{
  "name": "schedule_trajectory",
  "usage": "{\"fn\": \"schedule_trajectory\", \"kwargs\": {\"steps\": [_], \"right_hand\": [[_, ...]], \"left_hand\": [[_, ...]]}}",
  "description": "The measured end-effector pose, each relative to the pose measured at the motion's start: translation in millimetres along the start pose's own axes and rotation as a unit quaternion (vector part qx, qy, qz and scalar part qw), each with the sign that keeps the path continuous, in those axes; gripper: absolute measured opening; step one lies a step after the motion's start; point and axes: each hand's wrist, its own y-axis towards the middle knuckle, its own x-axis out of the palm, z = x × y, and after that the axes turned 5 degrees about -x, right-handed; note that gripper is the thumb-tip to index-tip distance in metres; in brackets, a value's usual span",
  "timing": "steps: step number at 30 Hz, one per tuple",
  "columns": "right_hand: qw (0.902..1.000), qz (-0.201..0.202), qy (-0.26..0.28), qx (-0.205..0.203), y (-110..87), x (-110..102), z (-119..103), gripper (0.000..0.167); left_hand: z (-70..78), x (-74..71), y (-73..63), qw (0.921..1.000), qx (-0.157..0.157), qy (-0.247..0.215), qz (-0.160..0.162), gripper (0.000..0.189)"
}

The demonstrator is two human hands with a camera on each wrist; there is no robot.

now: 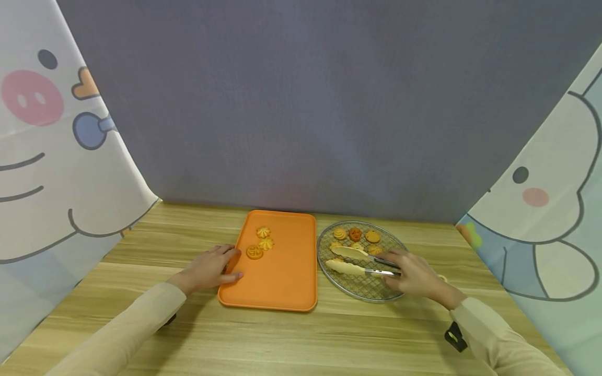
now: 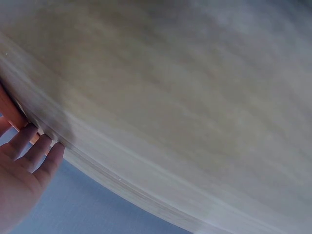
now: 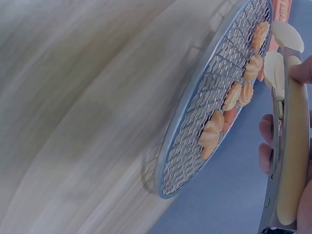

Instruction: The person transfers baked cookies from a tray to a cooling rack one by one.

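My left hand [image 1: 211, 267] rests at the left rim of an orange tray [image 1: 287, 282], thumb and fingertips touching it, fingers only loosely bent in the left wrist view. Three cookies lie on the tray: two yellow flower-shaped ones [image 1: 266, 244] and a brown round one [image 1: 255, 253]. In my right hand [image 1: 414, 274] are tongs with cream tips [image 1: 345, 268] and metal arms, gripped by the handles. Their tips stand apart above a round wire rack [image 1: 357, 293]. Several cookies [image 3: 212, 132] lie on that rack, some partly hidden by the tongs in the head view.
The wooden table [image 1: 357, 334] carries the tray and the rack side by side, the rack on the right. A grey panel [image 1: 301, 130] rises behind them. Cartoon-printed walls [image 1: 531, 219] stand at both sides.
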Motion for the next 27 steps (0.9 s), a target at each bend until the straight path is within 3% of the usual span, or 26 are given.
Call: {"fn": "schedule_trajectory", "kwargs": {"steps": [6,17,27], "right_hand": [[1.0,0.001,0.003,-0.001,7.5,2,-3,0.048],[0.9974,0.036,-0.036,-0.051,28.2,21,-12,0.046],[0.9991,0.007,-0.006,-0.042,52.2,33,-30,0.046]], "left_hand": [[-1.1,1.4,0.4,1.0,0.003,0.001,0.003,0.066],[0.3,1.1,0.4,1.0,0.001,0.002,-0.002,0.066],[1.3,0.2,-0.4,0.9999,-0.007,-0.003,-0.01,0.066]]}}
